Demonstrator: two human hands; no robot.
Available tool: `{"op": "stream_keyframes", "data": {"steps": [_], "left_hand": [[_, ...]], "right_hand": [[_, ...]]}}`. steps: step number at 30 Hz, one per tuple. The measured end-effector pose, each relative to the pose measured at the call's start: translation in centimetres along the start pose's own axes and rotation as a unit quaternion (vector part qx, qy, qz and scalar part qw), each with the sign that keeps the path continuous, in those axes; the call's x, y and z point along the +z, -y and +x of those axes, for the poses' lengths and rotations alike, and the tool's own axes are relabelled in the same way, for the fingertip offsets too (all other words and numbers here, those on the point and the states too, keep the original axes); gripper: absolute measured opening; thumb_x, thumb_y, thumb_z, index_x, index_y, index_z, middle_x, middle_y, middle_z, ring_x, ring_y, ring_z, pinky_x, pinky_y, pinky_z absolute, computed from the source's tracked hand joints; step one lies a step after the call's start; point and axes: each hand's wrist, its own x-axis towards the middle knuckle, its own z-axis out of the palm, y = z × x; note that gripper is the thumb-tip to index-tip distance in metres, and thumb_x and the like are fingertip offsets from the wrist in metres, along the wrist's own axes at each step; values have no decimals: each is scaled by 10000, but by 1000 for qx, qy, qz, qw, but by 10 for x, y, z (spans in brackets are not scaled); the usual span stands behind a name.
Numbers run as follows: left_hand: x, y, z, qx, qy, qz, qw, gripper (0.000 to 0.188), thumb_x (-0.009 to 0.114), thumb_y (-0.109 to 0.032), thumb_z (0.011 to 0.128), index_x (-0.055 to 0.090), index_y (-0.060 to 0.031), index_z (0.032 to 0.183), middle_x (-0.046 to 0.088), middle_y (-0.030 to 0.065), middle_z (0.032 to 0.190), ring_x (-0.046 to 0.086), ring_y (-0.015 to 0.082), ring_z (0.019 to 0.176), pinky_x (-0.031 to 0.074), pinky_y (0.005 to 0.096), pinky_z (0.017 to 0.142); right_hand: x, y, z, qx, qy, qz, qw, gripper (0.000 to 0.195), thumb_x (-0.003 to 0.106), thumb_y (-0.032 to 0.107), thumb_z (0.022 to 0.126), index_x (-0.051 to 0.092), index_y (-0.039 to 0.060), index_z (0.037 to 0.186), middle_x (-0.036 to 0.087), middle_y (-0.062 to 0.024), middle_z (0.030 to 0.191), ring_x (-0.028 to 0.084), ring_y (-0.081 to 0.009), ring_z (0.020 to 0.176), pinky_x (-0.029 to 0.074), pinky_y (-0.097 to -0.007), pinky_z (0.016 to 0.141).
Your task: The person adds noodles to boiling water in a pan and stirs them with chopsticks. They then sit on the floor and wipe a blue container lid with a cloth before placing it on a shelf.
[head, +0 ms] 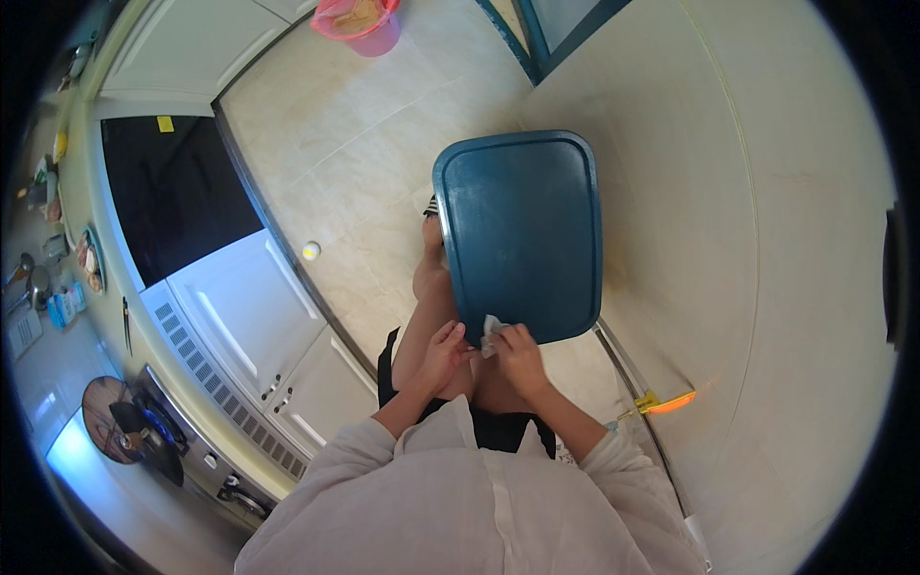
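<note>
A dark teal rectangular tabletop or lid with rounded corners and a raised rim lies in front of me, above my knees. My right hand grips a crumpled whitish cloth or tissue at its near edge, close to the near left corner. Beside that corner is my left hand, fingers partly curled, its fingertips close to the edge and the cloth. Whether the left hand grips the edge cannot be told.
On the left run white cabinets and a counter with a gas stove bearing a pan. A pink bucket stands at the far end. A small round object lies on the floor; metal poles lean at right.
</note>
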Motion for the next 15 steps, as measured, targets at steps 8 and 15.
{"op": "stream_keyframes", "data": {"steps": [8, 15], "left_hand": [[13, -9, 2, 38, -6, 14, 999, 133, 541, -249, 1009, 564, -124, 969, 618, 9, 914, 614, 132, 870, 523, 376, 816], [5, -5, 5, -11, 19, -3, 1000, 171, 524, -273, 1012, 579, -115, 1047, 639, 18, 968, 631, 166, 878, 511, 358, 815]], "right_hand": [[37, 30, 20, 96, -91, 51, 990, 130, 646, 71, 809, 651, 23, 930, 608, -134, 1036, 588, -341, 938, 510, -416, 823], [0, 12, -11, 52, -5, 29, 998, 167, 644, 59, 810, 645, 12, 971, 595, -146, 1064, 581, -343, 983, 512, -410, 861]]}}
